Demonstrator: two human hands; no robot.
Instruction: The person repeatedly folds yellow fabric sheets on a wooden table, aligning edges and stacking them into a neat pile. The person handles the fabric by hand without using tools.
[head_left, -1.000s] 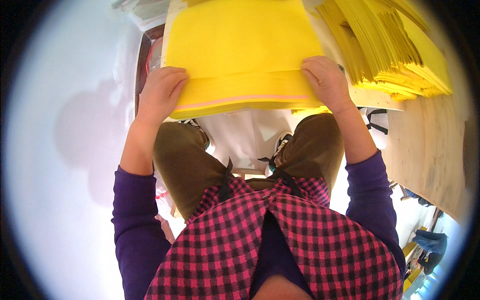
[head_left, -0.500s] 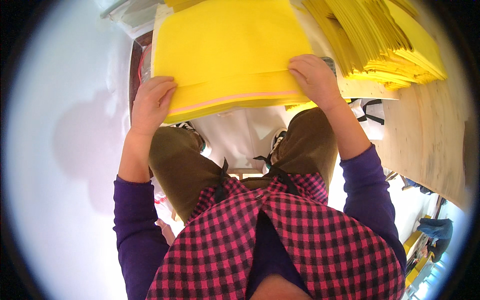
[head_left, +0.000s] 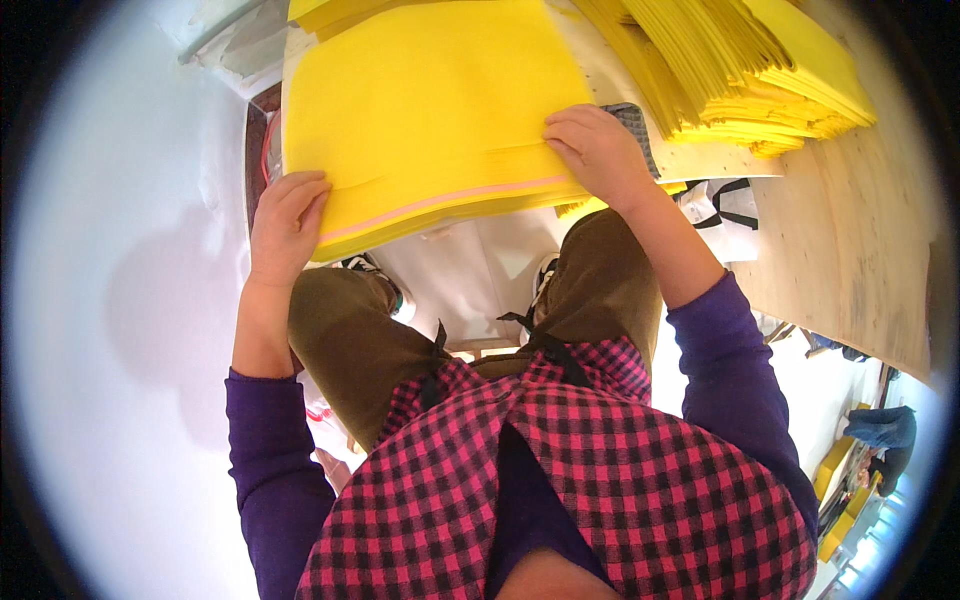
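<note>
A wide yellow cloth sheet (head_left: 430, 90) lies flat in front of me, with a pale pink strip (head_left: 450, 205) along its near edge. That edge hangs just over my knees and looks layered. My left hand (head_left: 287, 225) closes on the sheet's near left corner, fingertips bent over the border. On the right side, my right hand (head_left: 597, 150) has its fingers pinched together at the sheet's edge, a little farther from me than the left. Palms face down, so the undersides of both grips are hidden.
Folded yellow cloths (head_left: 720, 65) are piled at the far right on a pale wooden board (head_left: 850, 240). A grey textured item (head_left: 632, 130) lies beside my right hand. A white bag with black straps (head_left: 730, 215) sits below the board's edge. A white wall (head_left: 120, 300) stands close at left.
The whole scene has shifted slightly left in view. My left hand and the sheet's left corner sit a little lower, and more of the grey item shows. Both hands keep their places on the sheet.
</note>
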